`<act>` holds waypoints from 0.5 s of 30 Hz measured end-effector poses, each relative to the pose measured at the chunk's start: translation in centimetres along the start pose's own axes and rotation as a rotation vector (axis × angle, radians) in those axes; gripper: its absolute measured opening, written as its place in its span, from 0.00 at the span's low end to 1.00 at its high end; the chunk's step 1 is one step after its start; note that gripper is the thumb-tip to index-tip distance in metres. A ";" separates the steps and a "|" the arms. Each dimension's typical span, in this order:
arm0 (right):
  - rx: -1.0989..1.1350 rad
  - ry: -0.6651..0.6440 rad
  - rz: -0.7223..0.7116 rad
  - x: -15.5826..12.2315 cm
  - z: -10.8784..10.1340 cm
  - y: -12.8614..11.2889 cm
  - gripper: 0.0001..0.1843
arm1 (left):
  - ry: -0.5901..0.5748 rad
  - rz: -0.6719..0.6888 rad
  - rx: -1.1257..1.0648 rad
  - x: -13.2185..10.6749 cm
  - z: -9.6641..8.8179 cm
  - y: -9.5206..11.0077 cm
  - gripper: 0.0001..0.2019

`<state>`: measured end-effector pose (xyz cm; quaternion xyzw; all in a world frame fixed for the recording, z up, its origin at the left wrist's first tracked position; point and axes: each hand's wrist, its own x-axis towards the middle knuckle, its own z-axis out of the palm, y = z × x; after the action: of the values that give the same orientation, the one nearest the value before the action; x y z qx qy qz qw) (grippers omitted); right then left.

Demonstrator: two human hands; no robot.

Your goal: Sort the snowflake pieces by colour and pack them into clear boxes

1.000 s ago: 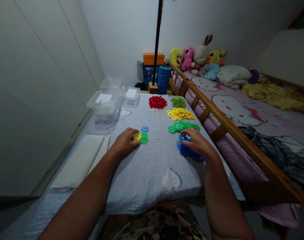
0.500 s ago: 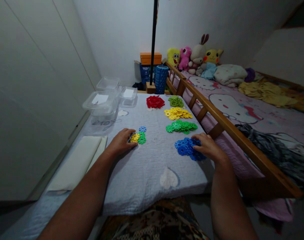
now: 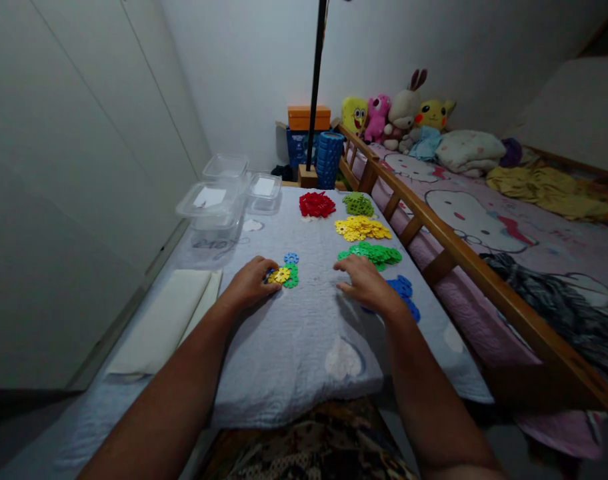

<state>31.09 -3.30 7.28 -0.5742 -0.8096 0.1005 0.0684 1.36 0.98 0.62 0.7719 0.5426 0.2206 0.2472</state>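
Note:
My left hand point(image 3: 248, 285) lies on the pale quilted cloth point(image 3: 294, 333), its fingers curled and pinching a small cluster of joined yellow, green and blue discs point(image 3: 285, 273). My right hand point(image 3: 367, 285) hovers palm down with its fingers stretched out, just left of the blue disc pile point(image 3: 405, 293), partly covering it. Beyond it lie sorted piles: green point(image 3: 373, 253), yellow point(image 3: 362, 230), light green point(image 3: 357, 204) and red point(image 3: 316, 204).
Clear plastic containers point(image 3: 214, 208) stand at the far left of the cloth. A folded white cloth point(image 3: 167, 321) lies at the near left. A wooden bed rail point(image 3: 437, 237) runs along the right, with plush toys point(image 3: 401, 110) behind. A black pole point(image 3: 315, 87) stands at the back.
My right hand has left the blue pile and moved left toward the middle of the cloth. My left hand has stayed on the small cluster.

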 end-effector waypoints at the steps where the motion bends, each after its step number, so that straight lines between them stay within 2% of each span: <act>1: -0.007 -0.028 -0.038 1.0 0.5 -1.4 0.19 | 0.005 0.005 -0.004 0.0 0.0 0.1 0.17; 4: -0.016 -0.066 -0.138 3.7 2.5 -4.6 0.18 | 0.013 0.024 -0.010 -0.1 0.0 0.3 0.17; 7: 0.007 -0.039 -0.180 5.7 4.6 -6.4 0.22 | 0.007 0.034 -0.025 -0.1 0.0 0.0 0.19; 10: 0.051 0.009 -0.173 6.9 6.2 -7.1 0.26 | -0.010 0.045 -0.068 0.0 0.1 -0.6 0.22; 15: 0.097 0.010 -0.164 7.6 7.2 -7.1 0.21 | -0.030 0.042 -0.090 0.1 0.1 -1.1 0.23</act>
<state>20.45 0.98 1.97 -0.5026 -0.8478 0.1306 0.1081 0.61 1.36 -0.11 0.7745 0.5118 0.2384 0.2852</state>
